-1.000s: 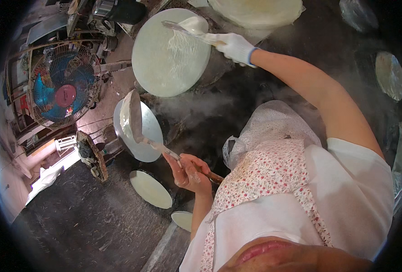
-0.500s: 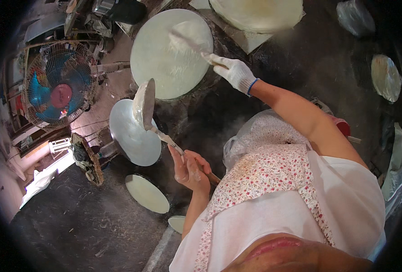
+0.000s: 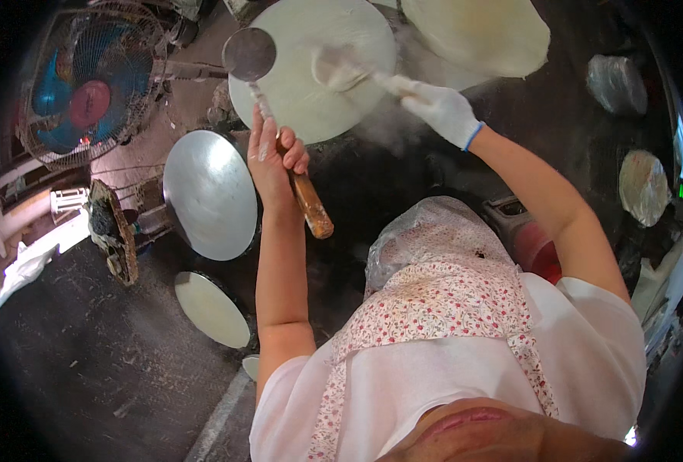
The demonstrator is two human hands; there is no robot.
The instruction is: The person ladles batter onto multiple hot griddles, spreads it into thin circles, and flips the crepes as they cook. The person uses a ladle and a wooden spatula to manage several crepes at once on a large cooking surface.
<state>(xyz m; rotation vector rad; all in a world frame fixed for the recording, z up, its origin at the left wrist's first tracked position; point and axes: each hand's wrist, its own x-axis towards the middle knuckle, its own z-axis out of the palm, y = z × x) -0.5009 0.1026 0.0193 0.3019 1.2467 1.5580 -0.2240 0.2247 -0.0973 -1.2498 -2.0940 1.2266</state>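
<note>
My left hand (image 3: 280,158) grips the wooden handle of a ladle (image 3: 250,55). Its round dark bowl is held at the left edge of a large pale sheet of batter (image 3: 295,112), and white smears coat its stem. On my right hand (image 3: 440,112) is a white knitted glove with a blue cuff. Its fingers are closed round the handle of a round-ended spreader (image 3: 340,69), blurred by motion over the sheet. Whether the spreader touches the batter I cannot tell. Beyond, at the right, lies another pale round sheet (image 3: 480,38).
Left of my forearm are a shiny round metal plate (image 3: 209,196) and a smaller pale disc (image 3: 212,309). A caged fan (image 3: 87,100) stands far left. Plastic-wrapped bundles (image 3: 617,83) lie at the right. Steam drifts over the dark worktop, and a red container (image 3: 536,250) sits near my right arm.
My left hand has moved up and forward with the ladle, from beside the metal plate to the batter sheet's edge. The right hand's spreader has shifted over the sheet. The view has shifted too.
</note>
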